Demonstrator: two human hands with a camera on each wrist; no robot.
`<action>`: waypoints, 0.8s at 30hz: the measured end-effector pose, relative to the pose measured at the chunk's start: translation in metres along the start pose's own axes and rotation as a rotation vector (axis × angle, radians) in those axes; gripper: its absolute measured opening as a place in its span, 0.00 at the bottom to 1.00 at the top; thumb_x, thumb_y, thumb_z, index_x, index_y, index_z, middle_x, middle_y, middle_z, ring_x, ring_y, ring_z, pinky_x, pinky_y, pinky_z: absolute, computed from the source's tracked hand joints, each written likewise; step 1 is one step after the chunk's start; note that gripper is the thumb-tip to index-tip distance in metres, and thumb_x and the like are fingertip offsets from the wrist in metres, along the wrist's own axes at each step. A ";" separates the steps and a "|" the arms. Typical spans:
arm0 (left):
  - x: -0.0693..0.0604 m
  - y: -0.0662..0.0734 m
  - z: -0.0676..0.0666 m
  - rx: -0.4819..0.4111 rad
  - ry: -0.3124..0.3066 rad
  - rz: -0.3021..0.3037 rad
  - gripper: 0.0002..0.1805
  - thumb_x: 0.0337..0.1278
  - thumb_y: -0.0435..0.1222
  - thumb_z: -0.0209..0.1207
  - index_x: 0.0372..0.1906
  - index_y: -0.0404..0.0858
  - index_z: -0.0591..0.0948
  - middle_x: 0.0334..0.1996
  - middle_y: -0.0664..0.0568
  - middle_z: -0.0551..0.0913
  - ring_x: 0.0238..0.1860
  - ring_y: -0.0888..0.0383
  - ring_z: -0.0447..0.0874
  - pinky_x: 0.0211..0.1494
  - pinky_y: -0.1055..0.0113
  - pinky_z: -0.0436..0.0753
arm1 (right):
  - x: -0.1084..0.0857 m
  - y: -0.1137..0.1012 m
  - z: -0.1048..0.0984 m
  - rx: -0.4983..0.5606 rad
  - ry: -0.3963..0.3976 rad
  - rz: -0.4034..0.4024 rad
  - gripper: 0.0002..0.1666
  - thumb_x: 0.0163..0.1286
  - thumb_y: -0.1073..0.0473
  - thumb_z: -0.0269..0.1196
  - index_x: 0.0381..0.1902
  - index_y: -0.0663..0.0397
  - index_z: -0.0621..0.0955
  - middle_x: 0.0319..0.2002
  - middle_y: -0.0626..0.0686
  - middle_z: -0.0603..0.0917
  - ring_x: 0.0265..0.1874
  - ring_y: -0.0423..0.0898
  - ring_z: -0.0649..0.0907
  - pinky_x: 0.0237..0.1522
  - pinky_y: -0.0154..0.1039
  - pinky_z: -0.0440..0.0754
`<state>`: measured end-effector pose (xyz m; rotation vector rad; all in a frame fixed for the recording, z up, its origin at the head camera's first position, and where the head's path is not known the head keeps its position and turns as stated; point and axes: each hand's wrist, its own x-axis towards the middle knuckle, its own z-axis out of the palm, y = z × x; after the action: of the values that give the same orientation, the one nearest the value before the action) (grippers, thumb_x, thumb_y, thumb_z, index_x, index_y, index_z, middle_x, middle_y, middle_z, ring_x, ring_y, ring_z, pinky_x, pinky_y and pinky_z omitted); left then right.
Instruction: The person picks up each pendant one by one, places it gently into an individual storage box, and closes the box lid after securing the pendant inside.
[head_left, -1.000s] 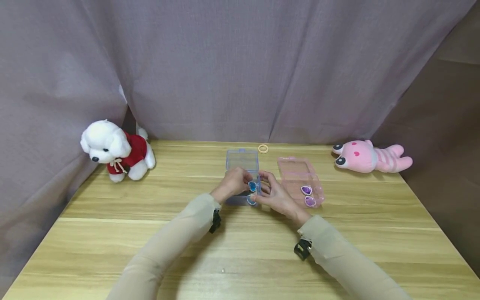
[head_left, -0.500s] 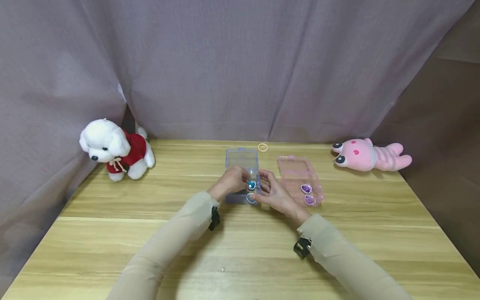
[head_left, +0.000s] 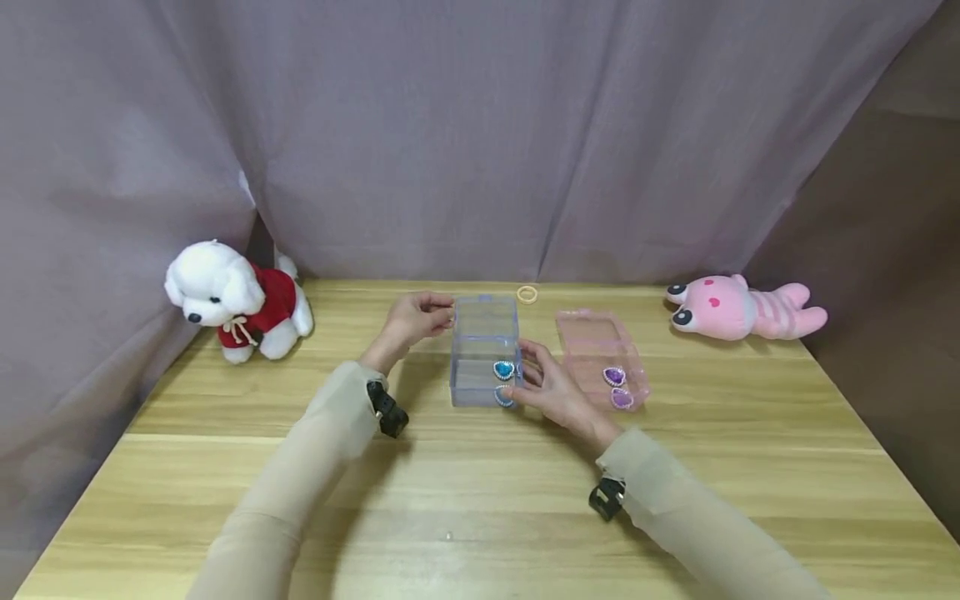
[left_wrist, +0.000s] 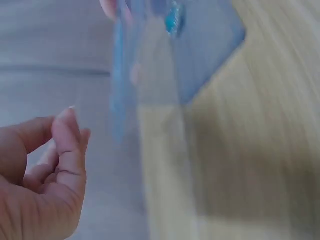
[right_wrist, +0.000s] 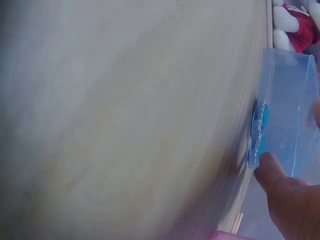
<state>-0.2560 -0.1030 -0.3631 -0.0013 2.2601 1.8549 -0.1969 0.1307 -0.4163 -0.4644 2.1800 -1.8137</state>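
A clear blue plastic box [head_left: 476, 373] stands with its lid [head_left: 485, 317] raised at the back. Inside, at its right end, lies a blue gem piece [head_left: 504, 369] with a silvery beaded rim. A second such shape [head_left: 503, 395] shows at the front wall, partly behind the right thumb. My right hand [head_left: 557, 390] grips the box's right side, thumb at the front and fingers around the end. Beside the lid's left edge, my left hand [head_left: 414, 322] has loosely bent fingers with nothing visible held. The left wrist view shows a gap between its fingertips and the box.
To the right lies an open clear pink box [head_left: 600, 354] with purple gem pieces [head_left: 615, 377]. A pale ring [head_left: 527, 295] lies behind the lid. A white plush dog [head_left: 238, 300] sits left; a pink plush toy [head_left: 742, 308] lies right. A curtain [head_left: 420, 142] backs the table.
My left hand has left the blue gem piece in the box and moved left and back, to beside the lid. The right hand has stayed at the box's right side.
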 end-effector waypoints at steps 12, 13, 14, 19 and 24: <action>0.014 -0.004 0.001 0.006 -0.017 -0.117 0.27 0.70 0.44 0.48 0.66 0.33 0.66 0.59 0.38 0.75 0.53 0.47 0.76 0.63 0.54 0.73 | -0.003 -0.003 0.002 -0.034 0.050 -0.001 0.51 0.56 0.71 0.66 0.70 0.69 0.50 0.69 0.71 0.55 0.67 0.63 0.61 0.65 0.47 0.66; 0.014 -0.003 0.001 0.018 -0.017 -0.107 0.28 0.70 0.46 0.47 0.66 0.33 0.66 0.59 0.38 0.75 0.54 0.46 0.74 0.63 0.53 0.73 | -0.003 -0.003 0.002 -0.035 0.055 0.000 0.51 0.56 0.71 0.66 0.70 0.69 0.50 0.69 0.70 0.55 0.67 0.63 0.62 0.65 0.46 0.66; 0.013 -0.002 0.001 0.028 -0.022 -0.097 0.29 0.70 0.48 0.46 0.66 0.34 0.67 0.59 0.38 0.74 0.54 0.46 0.74 0.63 0.53 0.73 | -0.003 -0.003 0.002 -0.042 0.059 0.000 0.51 0.56 0.71 0.66 0.70 0.69 0.50 0.69 0.70 0.55 0.67 0.63 0.62 0.65 0.46 0.67; 0.009 0.003 0.003 0.042 -0.062 -0.042 0.32 0.70 0.55 0.39 0.62 0.35 0.72 0.58 0.35 0.72 0.53 0.47 0.73 0.63 0.49 0.71 | -0.001 -0.003 0.004 -0.070 0.070 -0.019 0.51 0.56 0.71 0.66 0.71 0.69 0.50 0.69 0.70 0.57 0.66 0.63 0.63 0.63 0.44 0.69; -0.008 0.004 0.006 0.103 -0.014 0.021 0.33 0.67 0.57 0.43 0.56 0.32 0.77 0.53 0.35 0.78 0.53 0.43 0.79 0.59 0.53 0.77 | 0.002 -0.003 0.005 -0.094 0.109 -0.021 0.49 0.56 0.71 0.66 0.70 0.70 0.53 0.68 0.69 0.59 0.65 0.63 0.66 0.61 0.43 0.71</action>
<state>-0.2481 -0.0973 -0.3590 0.0513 2.3520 1.7412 -0.1967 0.1245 -0.4146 -0.4180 2.3498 -1.7926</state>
